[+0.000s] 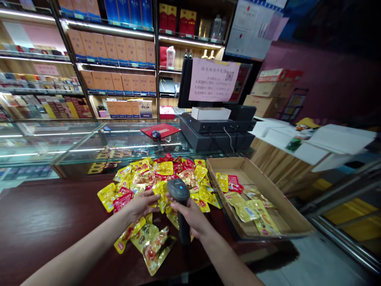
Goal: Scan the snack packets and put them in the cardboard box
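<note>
A dark handheld barcode scanner [177, 190] with a small blue light stands upright in my right hand [193, 217], whose fingers wrap its handle. Just left of it, my left hand [143, 206] pinches a yellow snack packet [161, 195] by its edge, close to the scanner head. Behind both hands spreads a heap of yellow, red and gold snack packets [145, 177] on the dark red-brown table. Nearer to me, below my left hand, lie larger gold packets [154, 244] and a yellow one.
An open cardboard tray [285, 214] on the right holds several packets. Behind the heap is a glass display counter [80, 153] with a mouse [156, 134] on a red mat [168, 129]. A monitor [186, 85] bearing a pink notice stands beyond, before shelves of boxed goods.
</note>
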